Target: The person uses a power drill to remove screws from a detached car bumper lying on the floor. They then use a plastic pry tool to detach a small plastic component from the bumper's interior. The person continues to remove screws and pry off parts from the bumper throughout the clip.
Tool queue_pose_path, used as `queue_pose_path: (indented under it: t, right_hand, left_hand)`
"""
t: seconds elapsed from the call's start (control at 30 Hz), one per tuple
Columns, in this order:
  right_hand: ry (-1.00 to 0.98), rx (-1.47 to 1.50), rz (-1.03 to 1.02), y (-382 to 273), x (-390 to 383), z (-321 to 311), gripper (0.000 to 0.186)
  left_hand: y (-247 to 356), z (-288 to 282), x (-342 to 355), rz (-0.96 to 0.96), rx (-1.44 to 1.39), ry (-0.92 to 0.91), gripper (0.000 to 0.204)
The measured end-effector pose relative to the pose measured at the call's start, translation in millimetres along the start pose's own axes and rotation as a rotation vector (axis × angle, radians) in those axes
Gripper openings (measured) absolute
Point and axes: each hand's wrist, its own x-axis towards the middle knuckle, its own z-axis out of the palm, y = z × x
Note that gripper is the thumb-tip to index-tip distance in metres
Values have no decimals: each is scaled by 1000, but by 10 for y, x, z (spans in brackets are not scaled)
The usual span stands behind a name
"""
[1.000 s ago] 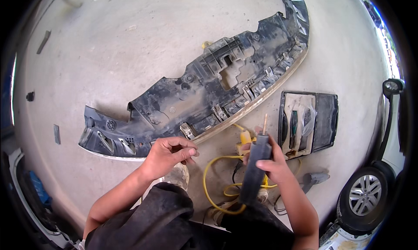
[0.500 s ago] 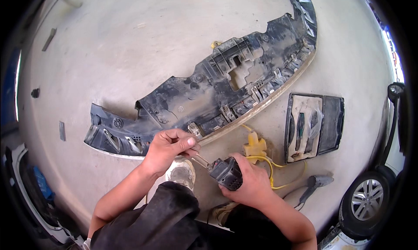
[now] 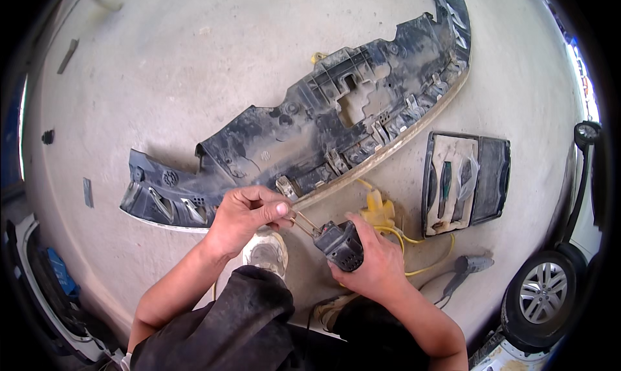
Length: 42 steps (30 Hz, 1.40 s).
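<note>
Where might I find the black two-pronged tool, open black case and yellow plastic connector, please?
Black two-pronged tool [image 3: 344, 247]: head view, housing.
Open black case [image 3: 491, 179]: head view, lid.
Yellow plastic connector [image 3: 378, 211]: head view, main body.

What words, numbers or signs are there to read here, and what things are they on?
There are none I can read.
Wheel centre: any mark is too small to read.
Big dark car part: its round marks are too small to make out.
Black tool in the right hand: no readable lettering.
</note>
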Motion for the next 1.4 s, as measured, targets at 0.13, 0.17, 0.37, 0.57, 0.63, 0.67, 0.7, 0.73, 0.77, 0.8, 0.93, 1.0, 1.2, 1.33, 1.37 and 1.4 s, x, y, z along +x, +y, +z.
queue_pose_path:
  t: [0.13, 0.17, 0.37, 0.57, 0.63, 0.67, 0.7, 0.73, 0.77, 0.8, 0.93, 1.0, 1.2, 1.33, 1.37, 1.4]
  right_hand:
    - [-15, 10, 9, -25, 15, 5, 85]
    - [-13, 9, 7, -23, 13, 6, 85]
    - [-37, -15, 27, -27, 7, -4, 86]
    - [-59, -48, 41, -32, 5, -18, 86]
    - [-69, -57, 53, -43, 10, -29, 86]
    - [-77, -63, 62, -50, 12, -32, 86]
    - [-85, -69, 71, -57, 14, -35, 86]
    - [-88, -71, 73, -63, 18, -39, 86]
    - [-91, -74, 75, -69, 21, -43, 86]
    - [-94, -76, 77, -72, 22, -43, 86]
    - [-66, -95, 47, -58, 15, -30, 87]
    - [-39, -120, -1, -45, 15, -20, 89]
    - [-72, -97, 67, -50, 19, -33, 87]
    - [-63, -107, 72, -31, 31, -21, 89]
    - [-52, -112, 60, -14, 32, -21, 89]
    - [-41, -116, 49, -4, 35, -24, 89]
  left_hand:
    - [24, 6, -10, -3, 24, 21, 15]
    - [30, 12, -11, -2, 25, 21, 15]
    - [27, 17, -2, 12, 62, 21, 15]
    - [67, 16, 17, -2, 156, 14, 14]
    - [95, 30, 18, -2, 168, 11, 12]
    - [101, 34, 19, -1, 174, 10, 11]
    - [96, 32, 24, 9, 169, 4, 10]
    - [85, 27, 31, 20, 163, -3, 9]
    - [79, 23, 35, 31, 157, -9, 8]
    - [82, 23, 36, 32, 170, -7, 7]
    - [78, 36, 51, 34, 197, -3, 6]
    - [76, 40, 55, 32, 204, 1, 6]
    - [87, 80, 37, 69, 375, 24, 13]
    - [89, 190, -29, 229, 690, 46, 25]
    - [78, 199, -44, 294, 755, 31, 29]
    - [49, 204, -49, 301, 749, 9, 35]
